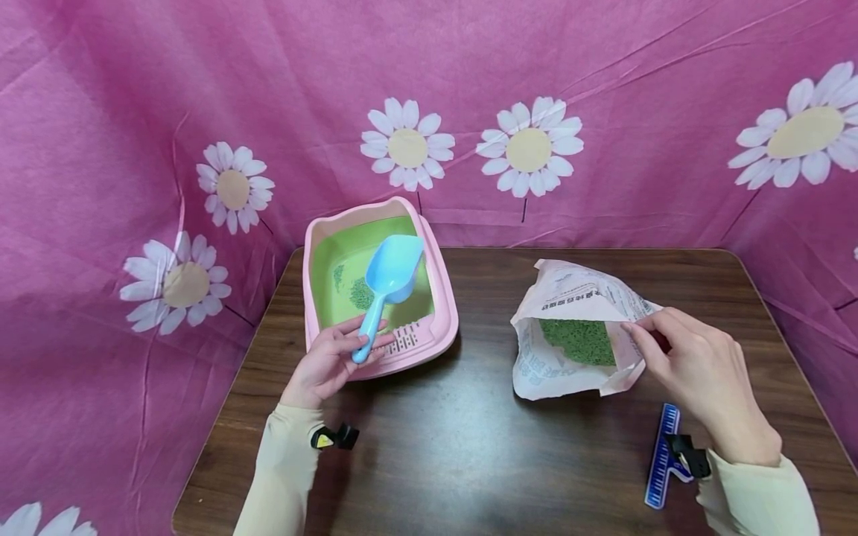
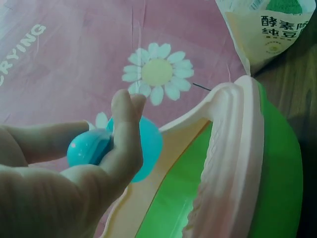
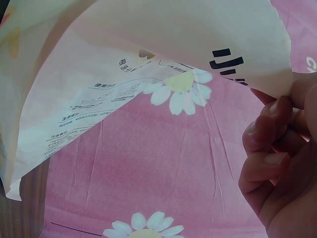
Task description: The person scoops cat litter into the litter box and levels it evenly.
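My left hand (image 1: 327, 362) grips the handle of a light blue litter scoop (image 1: 394, 269), its bowl over the pink-rimmed green litter box (image 1: 445, 316). A small patch of green litter pellets (image 1: 360, 295) lies on the box floor. In the left wrist view, thumb and fingers close round the scoop's handle end (image 2: 81, 148). On the right, my right hand (image 1: 704, 365) pinches the top edge of a white paper bag (image 1: 570, 286). The bag's mouth gapes, showing green litter (image 1: 579, 342) inside. Up close in the right wrist view, the lifted bag edge (image 3: 237, 34) runs into my fingertips.
A blue bag-sealing clip (image 1: 660, 458) lies on the brown wooden table (image 1: 496, 439), just left of my right wrist. Behind the table hangs a pink cloth (image 1: 302, 89) printed with white daisies. The litter box stands at the table's back left.
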`<state>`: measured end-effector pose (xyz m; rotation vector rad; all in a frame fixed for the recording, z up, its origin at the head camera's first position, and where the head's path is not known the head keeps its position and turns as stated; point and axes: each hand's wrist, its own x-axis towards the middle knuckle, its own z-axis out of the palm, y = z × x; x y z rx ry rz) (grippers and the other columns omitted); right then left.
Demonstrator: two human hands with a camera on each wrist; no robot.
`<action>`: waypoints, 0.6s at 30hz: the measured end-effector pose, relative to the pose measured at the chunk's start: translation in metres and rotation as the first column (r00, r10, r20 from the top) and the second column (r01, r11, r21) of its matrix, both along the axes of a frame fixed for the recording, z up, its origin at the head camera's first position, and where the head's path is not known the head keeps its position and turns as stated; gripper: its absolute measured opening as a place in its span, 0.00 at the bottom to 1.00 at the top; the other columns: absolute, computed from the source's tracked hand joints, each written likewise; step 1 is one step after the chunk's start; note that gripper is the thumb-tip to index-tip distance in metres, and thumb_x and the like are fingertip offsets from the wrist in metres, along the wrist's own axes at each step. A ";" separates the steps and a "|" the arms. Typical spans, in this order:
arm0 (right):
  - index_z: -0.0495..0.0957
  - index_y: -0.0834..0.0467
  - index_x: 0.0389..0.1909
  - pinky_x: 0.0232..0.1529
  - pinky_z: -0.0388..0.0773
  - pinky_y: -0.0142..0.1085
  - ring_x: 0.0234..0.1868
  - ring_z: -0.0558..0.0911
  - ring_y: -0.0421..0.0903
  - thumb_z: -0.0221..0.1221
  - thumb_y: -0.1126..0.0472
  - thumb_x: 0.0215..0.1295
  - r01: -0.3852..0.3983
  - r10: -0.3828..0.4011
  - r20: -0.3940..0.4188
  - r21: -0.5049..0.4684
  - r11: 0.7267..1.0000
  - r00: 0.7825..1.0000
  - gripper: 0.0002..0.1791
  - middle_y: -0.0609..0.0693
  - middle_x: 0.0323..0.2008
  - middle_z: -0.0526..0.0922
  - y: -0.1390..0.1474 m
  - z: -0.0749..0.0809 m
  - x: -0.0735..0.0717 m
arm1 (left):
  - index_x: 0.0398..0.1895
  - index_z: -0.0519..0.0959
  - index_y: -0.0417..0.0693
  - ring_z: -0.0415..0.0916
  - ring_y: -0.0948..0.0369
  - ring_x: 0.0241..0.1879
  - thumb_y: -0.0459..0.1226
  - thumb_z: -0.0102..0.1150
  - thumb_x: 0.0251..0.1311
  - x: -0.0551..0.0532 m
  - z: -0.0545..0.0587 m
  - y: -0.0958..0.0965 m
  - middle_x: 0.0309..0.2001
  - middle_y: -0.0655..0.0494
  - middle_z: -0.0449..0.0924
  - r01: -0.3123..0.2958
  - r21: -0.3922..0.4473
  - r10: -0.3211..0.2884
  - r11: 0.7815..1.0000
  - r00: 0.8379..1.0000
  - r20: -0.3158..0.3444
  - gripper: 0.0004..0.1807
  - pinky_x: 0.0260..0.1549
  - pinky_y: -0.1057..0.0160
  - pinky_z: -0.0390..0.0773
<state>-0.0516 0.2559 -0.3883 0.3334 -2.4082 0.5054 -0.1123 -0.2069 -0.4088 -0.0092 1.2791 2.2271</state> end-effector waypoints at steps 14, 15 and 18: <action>0.81 0.53 0.25 0.15 0.62 0.37 0.17 0.66 0.35 0.69 0.62 0.48 -0.001 0.001 -0.013 -0.007 1.000 1.000 0.06 0.44 0.22 0.80 -0.001 0.000 0.000 | 0.70 0.50 0.25 0.81 0.52 0.52 0.23 0.41 0.68 0.016 0.008 0.013 0.56 0.43 0.79 0.149 -0.060 -0.156 0.987 0.979 -0.134 0.29 0.48 0.58 0.83; 0.81 0.53 0.25 0.15 0.62 0.37 0.17 0.66 0.35 0.69 0.62 0.48 0.000 0.000 -0.016 -0.008 1.000 1.000 0.05 0.44 0.22 0.81 -0.001 0.000 0.000 | 0.70 0.51 0.25 0.81 0.52 0.53 0.23 0.41 0.67 0.017 0.008 0.014 0.55 0.45 0.80 0.163 -0.068 -0.171 0.984 0.974 -0.145 0.28 0.47 0.59 0.84; 0.81 0.53 0.25 0.15 0.62 0.37 0.17 0.66 0.34 0.69 0.61 0.48 -0.002 0.002 -0.024 -0.010 1.000 1.000 0.05 0.44 0.22 0.81 -0.001 0.000 -0.001 | 0.69 0.54 0.26 0.81 0.52 0.53 0.23 0.42 0.67 0.020 0.009 0.016 0.53 0.47 0.82 0.206 -0.077 -0.217 0.975 0.961 -0.172 0.27 0.45 0.59 0.85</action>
